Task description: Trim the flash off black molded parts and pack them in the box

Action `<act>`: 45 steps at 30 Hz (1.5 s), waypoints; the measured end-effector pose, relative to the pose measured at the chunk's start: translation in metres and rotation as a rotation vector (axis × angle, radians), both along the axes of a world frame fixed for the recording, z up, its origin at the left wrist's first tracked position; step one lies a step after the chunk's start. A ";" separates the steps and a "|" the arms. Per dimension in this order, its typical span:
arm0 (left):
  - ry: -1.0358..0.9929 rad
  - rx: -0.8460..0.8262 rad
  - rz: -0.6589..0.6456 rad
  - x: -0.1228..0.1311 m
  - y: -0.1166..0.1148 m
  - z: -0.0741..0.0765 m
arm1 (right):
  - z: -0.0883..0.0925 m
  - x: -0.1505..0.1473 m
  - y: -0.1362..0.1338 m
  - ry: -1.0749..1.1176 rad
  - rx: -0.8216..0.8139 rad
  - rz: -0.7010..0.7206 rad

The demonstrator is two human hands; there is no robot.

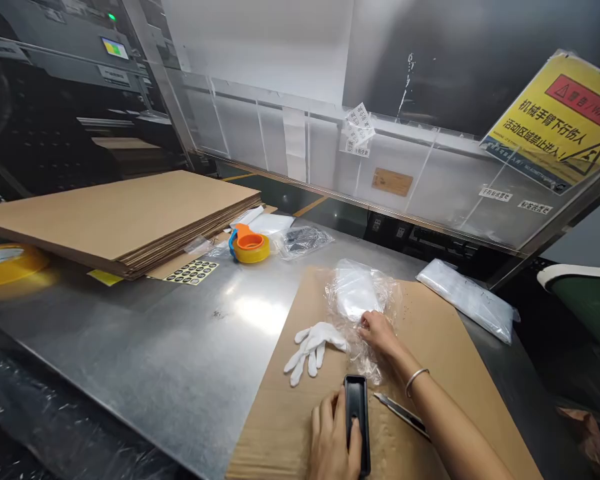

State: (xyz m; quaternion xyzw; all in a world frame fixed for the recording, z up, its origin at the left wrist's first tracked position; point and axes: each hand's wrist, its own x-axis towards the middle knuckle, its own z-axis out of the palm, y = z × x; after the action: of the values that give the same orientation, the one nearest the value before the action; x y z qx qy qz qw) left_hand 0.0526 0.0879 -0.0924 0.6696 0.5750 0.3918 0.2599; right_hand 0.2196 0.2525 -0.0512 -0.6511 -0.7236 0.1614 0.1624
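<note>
Near the bottom of the head view, my left hand (327,440) is closed around a narrow black tray (357,400), thumb inside it and fingers along its left side. Farther forward, my right hand (377,330) has its fingers pinched at the lower edge of a clear plastic bag (357,290) with white contents. Loose film from the bag crumples below that hand. A white glove (315,347) lies left of the bag. Right of the black tray rests a utility knife (403,415), partly under my right forearm. All of these sit on a cardboard sheet (285,420).
A stack of cardboard sheets (130,213) occupies the left of the metal table (180,360). Beside it are an orange tape dispenser (250,243), a sticker sheet (193,271) and a tape roll (10,265). A wrapped white pack (467,300) lies right; a clear panel (325,160) stands behind.
</note>
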 end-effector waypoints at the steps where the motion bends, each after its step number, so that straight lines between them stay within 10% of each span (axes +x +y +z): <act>1: 0.016 0.014 -0.021 -0.002 0.001 -0.004 | -0.004 0.001 0.000 0.005 -0.007 -0.002; 7: -0.103 0.028 0.048 -0.012 0.014 0.000 | -0.004 0.014 0.003 0.088 0.029 -0.035; 13: -0.235 -0.008 -0.009 -0.014 0.035 0.039 | 0.008 0.025 -0.006 0.162 0.084 -0.041; 20: 0.070 0.211 -0.223 -0.002 0.078 0.074 | 0.009 0.023 -0.028 0.292 0.087 0.005; 33: 0.337 0.225 -0.318 0.020 0.142 0.076 | 0.005 0.032 -0.042 0.462 0.028 0.015; 45: 0.219 0.228 -0.230 0.016 0.141 0.073 | 0.018 0.039 -0.047 0.513 0.109 -0.139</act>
State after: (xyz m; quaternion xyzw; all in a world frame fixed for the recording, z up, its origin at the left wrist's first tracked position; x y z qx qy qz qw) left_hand 0.0684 0.2289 -0.0198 0.7944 0.4716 0.3470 0.1615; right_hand 0.2587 0.2057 -0.0328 -0.6274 -0.6201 0.2703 0.3857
